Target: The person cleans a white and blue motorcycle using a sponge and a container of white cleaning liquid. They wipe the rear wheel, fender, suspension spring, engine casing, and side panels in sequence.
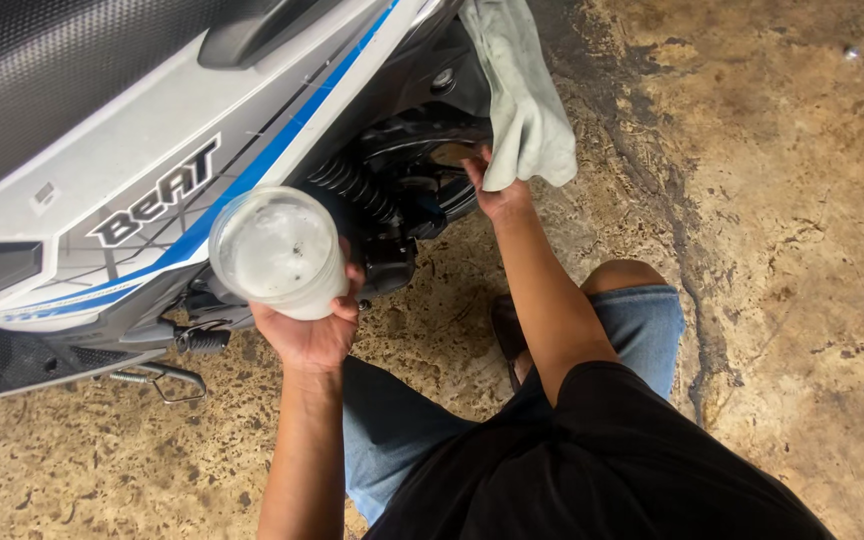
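My left hand (314,332) grips a round clear plastic jar (277,250) of white paste, open side up, held in front of the scooter's side panel. My right hand (493,192) reaches in at the rear wheel area (422,160) and holds a pale grey-green cloth (524,100) that hangs up over the black rear part. The scooter (152,150) is white with blue stripes and a black textured seat, filling the upper left. A black coil spring shock (357,188) shows between the two hands.
A folded black footpeg (202,340) and a metal stand bracket (167,380) stick out low on the scooter. The floor (792,250) is stained, cracked brown concrete. My knee in blue denim shorts (642,320) is bent below the right arm.
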